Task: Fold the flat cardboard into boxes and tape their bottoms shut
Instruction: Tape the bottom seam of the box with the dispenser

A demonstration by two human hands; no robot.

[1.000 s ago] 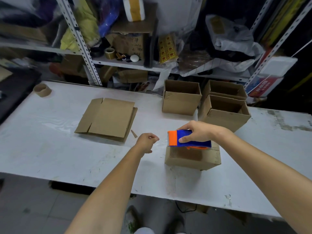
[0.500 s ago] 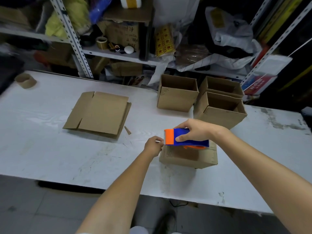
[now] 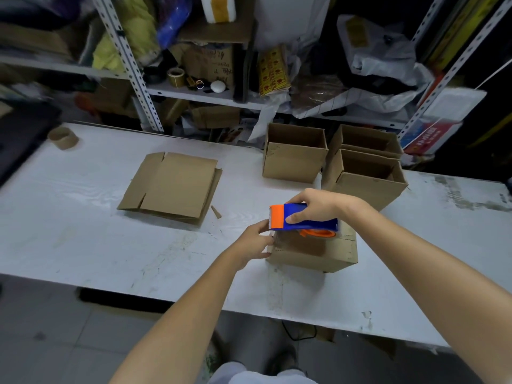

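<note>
A: What could go wrong here?

B: The box (image 3: 313, 253), near the desk's (image 3: 83, 231) front edge and right of middle, looks light. It may slide, or the tape may skew, if the left hand (image 3: 255, 242), fingers bent against its left end, slips. Whether that hand pinches tape, I cannot tell. The right hand (image 3: 318, 206) grips a tape dispenser (image 3: 302, 220) on top.

A: Which way does it lie?

B: Long axis along the front edge; the dispenser's orange toothed end points left.

Gripping a blue and orange plastic tape dispenser (image 3: 303, 221) with the right hand (image 3: 321, 206), atop a brown cardboard box (image 3: 313, 253) on a white table (image 3: 83, 217); holding that box's left end with the left hand (image 3: 255, 242).
</note>
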